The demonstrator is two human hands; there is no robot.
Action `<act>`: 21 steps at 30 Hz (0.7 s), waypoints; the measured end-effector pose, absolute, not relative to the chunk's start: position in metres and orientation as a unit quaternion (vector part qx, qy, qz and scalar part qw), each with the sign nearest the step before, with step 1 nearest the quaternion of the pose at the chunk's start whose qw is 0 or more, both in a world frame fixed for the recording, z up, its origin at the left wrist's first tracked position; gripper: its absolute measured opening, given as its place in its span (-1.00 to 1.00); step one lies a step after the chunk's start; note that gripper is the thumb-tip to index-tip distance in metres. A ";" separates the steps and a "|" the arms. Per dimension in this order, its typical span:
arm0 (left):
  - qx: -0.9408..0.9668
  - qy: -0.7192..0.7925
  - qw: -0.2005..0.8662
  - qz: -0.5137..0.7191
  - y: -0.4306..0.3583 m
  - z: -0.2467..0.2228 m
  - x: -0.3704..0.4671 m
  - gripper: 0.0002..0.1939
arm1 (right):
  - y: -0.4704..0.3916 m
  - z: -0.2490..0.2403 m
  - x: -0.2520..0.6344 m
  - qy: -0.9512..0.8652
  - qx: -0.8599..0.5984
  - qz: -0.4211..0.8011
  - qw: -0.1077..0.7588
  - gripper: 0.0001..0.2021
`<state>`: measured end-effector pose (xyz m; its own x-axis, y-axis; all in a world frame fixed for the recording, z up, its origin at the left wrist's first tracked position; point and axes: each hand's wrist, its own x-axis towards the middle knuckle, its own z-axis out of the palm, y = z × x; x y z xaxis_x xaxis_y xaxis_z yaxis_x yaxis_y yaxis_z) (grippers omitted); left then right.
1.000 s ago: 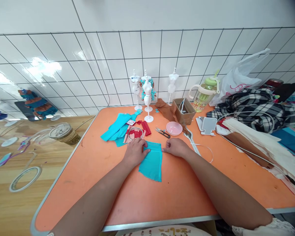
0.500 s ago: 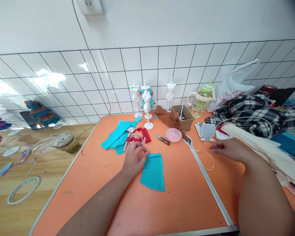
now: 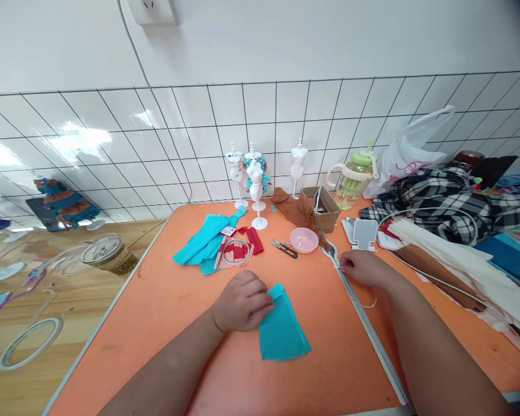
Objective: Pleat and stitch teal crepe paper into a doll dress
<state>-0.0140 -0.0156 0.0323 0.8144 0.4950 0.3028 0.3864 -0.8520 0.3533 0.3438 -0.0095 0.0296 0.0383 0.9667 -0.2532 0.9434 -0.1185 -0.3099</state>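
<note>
My left hand (image 3: 245,303) pinches the upper left corner of a turquoise fabric piece (image 3: 283,332), which lies on the orange table (image 3: 164,341). Farther right, my right hand (image 3: 363,268) is closed at a thin white cord (image 3: 370,305), its fingertips together near the table's metal seam. Just beyond those fingertips lies a grey looped metal tool (image 3: 330,249). Black-handled thread snips (image 3: 285,249) and a pink bowl (image 3: 304,240) are ahead of the hands. Past my left hand, a metal ring (image 3: 236,252) rests on red and pink cloth.
Turquoise cloth strips (image 3: 203,240) are heaped at the back left. White mini dress forms (image 3: 256,188) stand behind, by the tiled wall. A cardboard box (image 3: 327,215), brown cloth (image 3: 292,208), a green-lidded jug (image 3: 356,176) and a white phone stand (image 3: 364,234) occupy the back right.
My left hand has drawn the turquoise piece toward me, and the piece has turned slightly. My right hand has moved left to the white cord beside the seam.
</note>
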 end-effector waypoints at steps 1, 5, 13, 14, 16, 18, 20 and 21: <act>0.952 0.200 0.160 0.169 -0.019 0.034 -0.011 -0.73 | -0.011 0.034 0.342 -0.673 -0.714 0.190 0.037 -0.92; 0.945 0.144 0.262 0.134 -0.035 0.039 0.005 -0.65 | -0.014 0.049 0.318 -0.707 -0.674 0.170 0.128 -0.92; 0.518 0.385 0.732 0.218 -0.029 0.044 0.018 -0.27 | -0.027 0.041 0.242 -0.882 -0.383 -0.024 0.274 -0.80; 0.507 0.391 0.735 0.223 -0.028 0.044 0.018 -0.30 | -0.028 0.039 0.236 -0.893 -0.354 -0.034 0.276 -0.80; 0.536 0.405 0.698 0.248 -0.028 0.043 0.019 -0.39 | -0.029 0.035 0.229 -0.908 -0.316 -0.035 0.275 -0.79; 0.584 0.423 0.645 0.252 -0.029 0.039 0.020 -0.47 | -0.029 0.033 0.225 -0.915 -0.301 -0.026 0.268 -0.79; 0.628 0.446 0.588 0.247 -0.029 0.035 0.020 -0.55 | -0.030 0.034 0.224 -0.916 -0.303 -0.010 0.264 -0.78; 0.650 0.457 0.555 0.246 -0.028 0.033 0.020 -0.59 | -0.031 0.035 0.224 -0.915 -0.305 0.004 0.263 -0.79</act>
<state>0.0198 -0.0283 0.0329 0.4613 0.8674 -0.1866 0.3207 0.0331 0.9466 0.2236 -0.0312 0.0350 -0.6750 0.5609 0.4793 0.5570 0.8134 -0.1676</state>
